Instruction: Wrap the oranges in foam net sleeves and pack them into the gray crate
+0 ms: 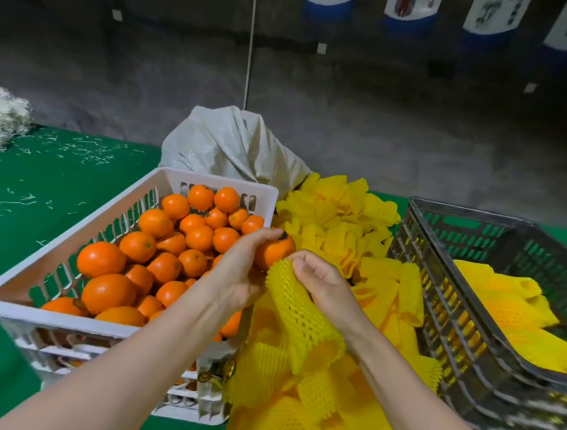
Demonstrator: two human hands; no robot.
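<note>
My left hand (238, 272) grips one orange (274, 251) just past the right rim of the white crate (66, 320), which is full of loose oranges (159, 246). My right hand (321, 281) pinches the top edge of a yellow foam net sleeve (298, 316), its mouth touching the held orange. The gray crate (452, 327) stands on the right and holds several wrapped oranges (510, 308) in yellow sleeves.
A heap of loose yellow sleeves (338, 225) lies between the two crates and runs toward me. A white woven sack (233, 144) sits behind the white crate. The green table cover (35, 197) carries scattered white shreds, with a pale fibre pile (0, 117) at far left.
</note>
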